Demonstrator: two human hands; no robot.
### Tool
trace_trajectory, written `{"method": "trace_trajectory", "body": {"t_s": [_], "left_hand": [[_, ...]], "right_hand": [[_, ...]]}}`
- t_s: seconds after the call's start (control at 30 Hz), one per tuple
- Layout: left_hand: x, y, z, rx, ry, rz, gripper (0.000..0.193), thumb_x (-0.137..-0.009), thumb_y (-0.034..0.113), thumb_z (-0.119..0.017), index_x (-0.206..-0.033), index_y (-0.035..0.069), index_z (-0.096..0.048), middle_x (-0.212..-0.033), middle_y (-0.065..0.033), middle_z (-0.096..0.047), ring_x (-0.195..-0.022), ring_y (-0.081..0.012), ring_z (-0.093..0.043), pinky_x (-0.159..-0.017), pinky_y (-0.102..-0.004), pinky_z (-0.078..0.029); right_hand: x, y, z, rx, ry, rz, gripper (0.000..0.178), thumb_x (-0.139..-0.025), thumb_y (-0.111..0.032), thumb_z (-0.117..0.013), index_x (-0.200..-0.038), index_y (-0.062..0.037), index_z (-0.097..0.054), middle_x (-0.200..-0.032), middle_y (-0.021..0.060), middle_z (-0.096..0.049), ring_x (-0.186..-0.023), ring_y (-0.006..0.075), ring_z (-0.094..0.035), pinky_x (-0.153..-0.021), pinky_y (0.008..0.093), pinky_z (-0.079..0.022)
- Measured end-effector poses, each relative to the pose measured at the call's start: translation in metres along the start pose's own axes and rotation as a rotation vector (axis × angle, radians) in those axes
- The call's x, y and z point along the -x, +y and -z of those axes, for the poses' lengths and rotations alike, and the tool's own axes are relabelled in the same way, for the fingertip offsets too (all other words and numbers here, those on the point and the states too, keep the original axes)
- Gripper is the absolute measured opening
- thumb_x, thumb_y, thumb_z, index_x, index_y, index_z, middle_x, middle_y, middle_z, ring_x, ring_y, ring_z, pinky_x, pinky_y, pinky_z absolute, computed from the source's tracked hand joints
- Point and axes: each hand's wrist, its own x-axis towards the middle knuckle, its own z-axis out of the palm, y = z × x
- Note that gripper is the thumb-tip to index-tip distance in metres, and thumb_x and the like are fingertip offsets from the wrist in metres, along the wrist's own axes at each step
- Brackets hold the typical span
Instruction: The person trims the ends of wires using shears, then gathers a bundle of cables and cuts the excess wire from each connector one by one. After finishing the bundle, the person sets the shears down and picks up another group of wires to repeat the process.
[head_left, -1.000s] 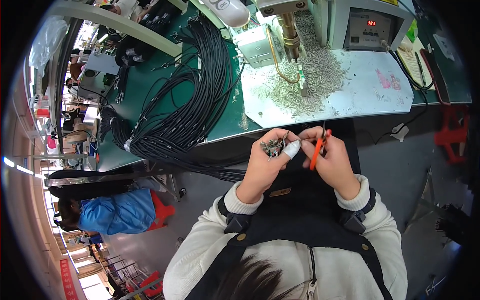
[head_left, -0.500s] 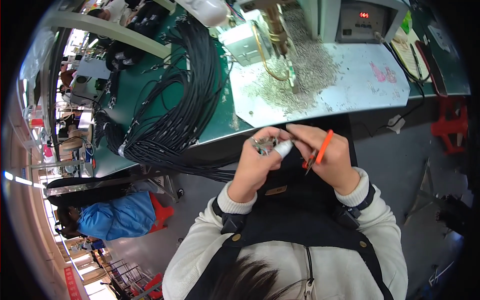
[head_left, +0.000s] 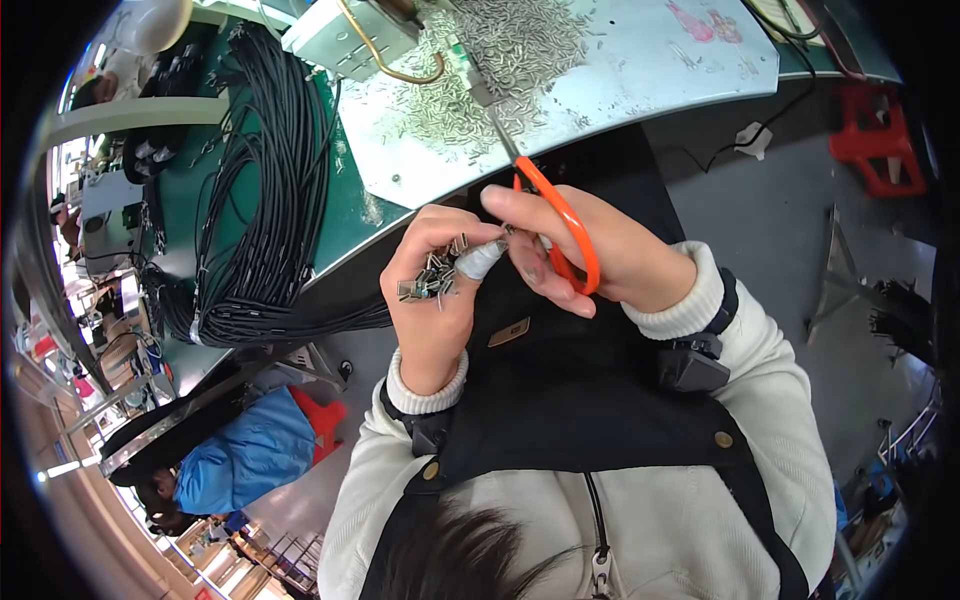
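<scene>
My left hand (head_left: 428, 328) is closed around a bunch of small silvery metal connectors (head_left: 432, 278), with white wrapping (head_left: 482, 260) on one fingertip. Orange-handled scissors (head_left: 568, 215) sit in my right hand (head_left: 625, 245), a handle loop around its fingers. The blades point away from me, toward the table's near edge. Fingertips of both hands meet in front of my dark apron; what small piece lies between them is hard to make out.
Small metal bits (head_left: 520, 60) lie heaped on a pale board (head_left: 640, 85) beneath a machine. To the left, a thick bundle of black cables (head_left: 280, 190) covers the green table and hangs over its edge. A person in blue (head_left: 245, 450) sits at the lower left; a red stool (head_left: 880, 140) stands at right.
The scissors have swung round in my right hand: their blades pointed down toward me before and now point away. The whole view has shifted, with more connectors showing in my left hand.
</scene>
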Motion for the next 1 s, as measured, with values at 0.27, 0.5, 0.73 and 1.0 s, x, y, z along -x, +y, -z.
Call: {"method": "trace_trajectory", "body": {"t_s": [0.27,0.5,0.73,1.0], "left_hand": [[0.002,-0.002,-0.004,0.135,0.066,0.155,0.015,-0.072,-0.005,-0.059,-0.085,-0.001,-0.052,-0.08,-0.0059,-0.054,-0.065,-0.0094,-0.048,-0.058,-0.0205,-0.038],[-0.002,0.0,0.002,0.803,-0.002,0.545,0.015,-0.077,0.002,-0.058,-0.088,0.002,-0.048,-0.077,-0.0051,-0.053,-0.049,-0.0033,-0.036,-0.042,-0.0172,-0.024],[-0.003,0.006,-0.002,0.561,0.084,0.398,0.013,-0.077,0.002,-0.058,-0.086,0.002,-0.048,-0.077,-0.004,-0.051,-0.052,-0.0033,-0.037,-0.042,-0.0169,-0.025],[0.0,-0.009,-0.002,0.089,0.07,0.006,0.011,-0.076,0.0,-0.058,-0.083,0.001,-0.049,-0.079,-0.0035,-0.051,-0.056,-0.0036,-0.039,-0.044,-0.0171,-0.027]], "right_hand": [[-0.006,0.008,-0.004,-0.193,0.069,0.032,0.039,-0.087,-0.03,-0.046,-0.058,-0.0039,-0.045,-0.05,0.0024,-0.045,-0.034,0.0107,-0.041,-0.032,0.0205,-0.032],[-0.006,0.01,-0.01,0.034,0.185,0.313,0.034,-0.087,-0.029,-0.048,-0.065,-0.0016,-0.05,-0.055,0.0031,-0.048,-0.035,0.0109,-0.041,-0.035,0.0199,-0.033],[-0.005,0.007,0.004,0.106,0.132,0.293,0.035,-0.085,-0.031,-0.05,-0.069,-0.0003,-0.053,-0.06,0.0062,-0.054,-0.036,0.0109,-0.045,-0.035,0.0202,-0.033],[-0.005,-0.005,0.002,0.173,0.097,0.059,0.03,-0.084,-0.029,-0.052,-0.072,-0.0009,-0.053,-0.061,0.0062,-0.054,-0.038,0.0112,-0.045,-0.037,0.0208,-0.034]]}}
